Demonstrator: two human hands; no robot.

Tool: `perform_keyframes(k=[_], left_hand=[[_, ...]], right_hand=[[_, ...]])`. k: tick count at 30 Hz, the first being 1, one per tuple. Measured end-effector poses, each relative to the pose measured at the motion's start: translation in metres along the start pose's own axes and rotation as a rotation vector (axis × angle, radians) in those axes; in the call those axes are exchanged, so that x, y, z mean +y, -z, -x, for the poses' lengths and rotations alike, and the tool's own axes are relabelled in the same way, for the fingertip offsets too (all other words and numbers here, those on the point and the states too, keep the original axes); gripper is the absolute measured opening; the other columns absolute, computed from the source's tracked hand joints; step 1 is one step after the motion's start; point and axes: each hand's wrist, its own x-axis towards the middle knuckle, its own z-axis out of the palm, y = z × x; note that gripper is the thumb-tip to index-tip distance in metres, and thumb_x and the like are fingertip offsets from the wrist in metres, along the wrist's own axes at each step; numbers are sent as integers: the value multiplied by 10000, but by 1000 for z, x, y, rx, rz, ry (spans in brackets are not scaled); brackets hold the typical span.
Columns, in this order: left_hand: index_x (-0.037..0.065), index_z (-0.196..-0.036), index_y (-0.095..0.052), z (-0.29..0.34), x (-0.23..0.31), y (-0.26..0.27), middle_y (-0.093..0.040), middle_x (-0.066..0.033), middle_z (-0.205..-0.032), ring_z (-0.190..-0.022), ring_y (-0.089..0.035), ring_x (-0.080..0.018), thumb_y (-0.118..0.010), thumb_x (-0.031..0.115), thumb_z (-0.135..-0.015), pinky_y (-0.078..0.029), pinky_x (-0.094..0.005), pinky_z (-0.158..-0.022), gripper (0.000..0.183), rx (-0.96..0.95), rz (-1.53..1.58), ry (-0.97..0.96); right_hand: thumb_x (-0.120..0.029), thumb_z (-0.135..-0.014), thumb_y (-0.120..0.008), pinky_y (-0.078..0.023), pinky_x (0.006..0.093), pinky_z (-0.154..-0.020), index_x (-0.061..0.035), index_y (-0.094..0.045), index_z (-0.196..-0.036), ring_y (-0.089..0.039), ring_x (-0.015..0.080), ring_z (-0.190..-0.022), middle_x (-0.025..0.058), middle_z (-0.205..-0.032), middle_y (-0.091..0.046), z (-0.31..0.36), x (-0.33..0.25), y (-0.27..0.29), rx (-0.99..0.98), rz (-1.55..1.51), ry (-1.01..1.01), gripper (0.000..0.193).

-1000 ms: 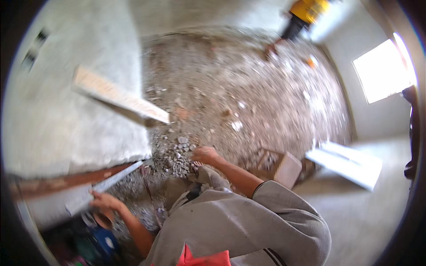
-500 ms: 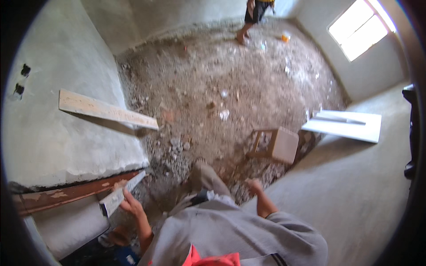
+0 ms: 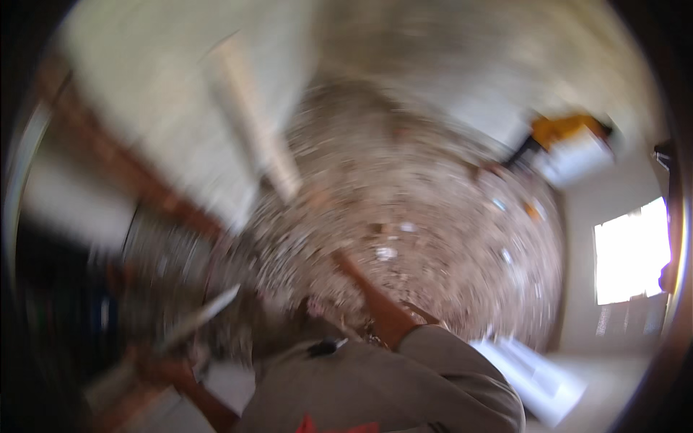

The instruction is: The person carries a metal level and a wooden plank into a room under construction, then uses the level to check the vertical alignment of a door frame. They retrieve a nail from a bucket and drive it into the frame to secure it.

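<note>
My left hand (image 3: pixel 164 369), blurred at the lower left, is closed around a long pale straightedge (image 3: pixel 198 319). Its far end comes to a point of light near my legs, and the near part is smeared by motion. My right arm reaches forward over the rubble floor, and my right hand (image 3: pixel 348 264) is so blurred that its fingers do not show. I cannot see anything in it.
A wooden plank (image 3: pixel 253 119) leans on the left wall. Reddish-brown door framing (image 3: pixel 137 169) runs at the left. White panels (image 3: pixel 538 375) lie at the lower right. Another person in yellow (image 3: pixel 563 131) is near the far right corner, by a bright window (image 3: pixel 632 252).
My view has swung sharply to the left, so the room appears turned and smeared. My right arm has moved forward and toward the middle. The straightedge stays in my left hand.
</note>
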Motion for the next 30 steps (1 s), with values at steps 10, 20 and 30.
perform_keyframes(k=[10,20,30], left_hand=[[109,-888,-459,36,-30,125,-403,-4,-644,-538,-425,-118,-646,198,-941,-396,-302,-516,213,473,701,234],[170,-863,-453,86,-152,74,-394,30,-639,-537,-406,-107,-660,285,-948,-387,-305,-522,251,445,730,988],[135,-1135,-555,-39,-294,1,-514,-7,-751,-637,-538,-161,-590,514,-957,-485,-342,-591,420,163,972,1380]], right_hand=[[-278,-922,-639,-540,436,-733,11,-575,-1155,-650,291,-808,198,-957,-642,79,-14,-62,-301,28,-50,377],[-409,-726,-818,-428,502,-965,-82,-567,-1300,-562,359,-1123,157,-1207,-619,99,-120,-74,-523,655,477,706],[-288,-816,-788,-551,403,-713,-70,-672,-1079,-687,324,-831,142,-956,-708,134,-287,-68,-609,782,268,360]])
